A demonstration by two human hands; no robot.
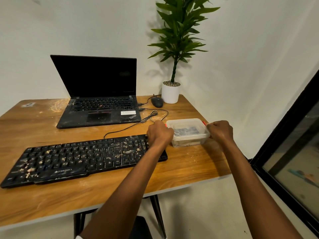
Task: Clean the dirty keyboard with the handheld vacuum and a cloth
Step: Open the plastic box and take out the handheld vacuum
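Observation:
A black keyboard (82,157) strewn with crumbs and dust lies across the front of the wooden table (107,192). Just right of it stands a clear lidded plastic container (188,131) with small red clips and something grey and tan inside. My left hand (159,133) grips the container's left end, its wrist over the keyboard's right end. My right hand (220,131) grips the container's right end. No handheld vacuum or loose cloth shows in view.
A dusty open black laptop (98,100) sits at the back, with cables (146,118) trailing toward the keyboard. A black mouse (157,102) and a white potted plant (170,93) stand at the back right. A dark window frame (283,144) borders the right.

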